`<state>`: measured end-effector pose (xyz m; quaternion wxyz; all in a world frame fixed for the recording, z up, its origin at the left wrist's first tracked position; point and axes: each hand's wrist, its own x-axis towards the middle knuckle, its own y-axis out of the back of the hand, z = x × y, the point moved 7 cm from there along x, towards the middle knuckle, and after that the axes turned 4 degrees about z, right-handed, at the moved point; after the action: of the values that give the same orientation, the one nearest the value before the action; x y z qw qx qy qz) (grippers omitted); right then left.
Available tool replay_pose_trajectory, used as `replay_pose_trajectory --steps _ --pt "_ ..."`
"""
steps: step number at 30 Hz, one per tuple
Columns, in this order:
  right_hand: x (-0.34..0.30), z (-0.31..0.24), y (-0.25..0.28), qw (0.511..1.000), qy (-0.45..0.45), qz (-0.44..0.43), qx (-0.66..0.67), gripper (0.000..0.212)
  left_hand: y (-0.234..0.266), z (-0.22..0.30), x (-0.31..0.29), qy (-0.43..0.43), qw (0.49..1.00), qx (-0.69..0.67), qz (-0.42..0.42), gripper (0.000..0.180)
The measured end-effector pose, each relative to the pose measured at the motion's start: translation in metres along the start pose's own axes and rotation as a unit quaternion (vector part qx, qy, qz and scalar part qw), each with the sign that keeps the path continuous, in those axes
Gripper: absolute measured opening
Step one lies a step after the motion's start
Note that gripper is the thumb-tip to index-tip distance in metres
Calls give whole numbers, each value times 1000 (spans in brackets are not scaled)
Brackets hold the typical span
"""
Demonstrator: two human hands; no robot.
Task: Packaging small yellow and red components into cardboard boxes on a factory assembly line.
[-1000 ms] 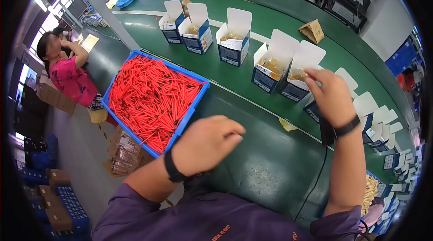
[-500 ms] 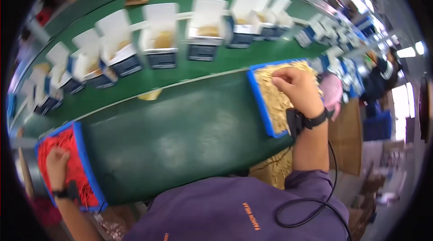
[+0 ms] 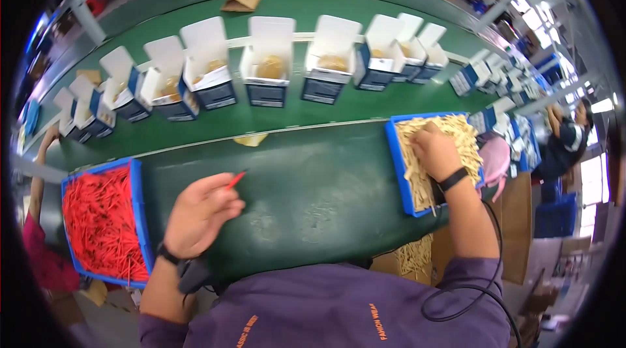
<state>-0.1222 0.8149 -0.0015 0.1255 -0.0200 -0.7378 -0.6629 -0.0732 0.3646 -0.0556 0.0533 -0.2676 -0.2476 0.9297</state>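
Note:
Between the thumb and fingertips of my left hand (image 3: 201, 216) is a small red stick-like piece (image 3: 237, 180) with a dark tip, held above the green table. My right hand (image 3: 438, 152) reaches into a blue tray (image 3: 401, 172) full of thin beige pieces (image 3: 460, 133). Its fingers are bent together over the heap, and whether they pinch a piece cannot be made out. At the left stands another blue tray (image 3: 138, 211), heaped with thin red pieces (image 3: 104, 217) like the one in my left hand.
Beyond the table edge, a row of open white-and-navy boxes (image 3: 267, 90) stands on a green conveyor (image 3: 215, 130), with tan contents inside. A scrap of yellowish paper (image 3: 251, 140) lies near the edge. Another person's arm (image 3: 44, 152) reaches in at far left.
My left hand has come out of the red tray and moved right, bringing a red piece over the table. My right hand stays at the beige tray, its fingers now down in the heap.

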Motion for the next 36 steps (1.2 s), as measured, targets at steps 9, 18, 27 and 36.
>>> replay_pose_trajectory --steps 9,18,27,36 --pt "20 -100 -8 779 -123 55 613 13 -33 -32 59 -8 1000 -25 -14 19" --pt "29 -235 -107 638 -127 -108 752 20 -32 -41 63 -72 988 135 -7 11" --pt "43 -229 -109 675 -169 -177 696 16 -24 -37 66 -90 990 112 -12 9" --pt "120 -217 -25 831 -43 59 552 13 -12 -20 75 -161 985 21 53 8"
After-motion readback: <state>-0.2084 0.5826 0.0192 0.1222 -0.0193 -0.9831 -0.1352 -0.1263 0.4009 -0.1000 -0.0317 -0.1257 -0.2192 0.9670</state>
